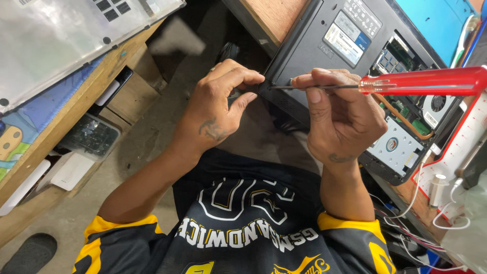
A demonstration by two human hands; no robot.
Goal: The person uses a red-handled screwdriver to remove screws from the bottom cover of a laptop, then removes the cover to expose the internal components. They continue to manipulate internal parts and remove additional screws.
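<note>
A black laptop (324,61) lies upside down on the wooden bench with its bottom cover partly off, showing a fan, a drive and circuit boards. My right hand (342,119) holds a red-handled screwdriver (426,82); its thin shaft points left toward the laptop's near corner. My left hand (220,99) pinches that corner's edge between thumb and fingers, right at the screwdriver tip. The tip itself is hidden between my fingers.
A silver laptop base (56,40) rests on a wooden shelf at the upper left, with a clear box (94,134) and white items below it. White cables (446,213) and a red-edged mat (461,147) lie at the right. Concrete floor shows below.
</note>
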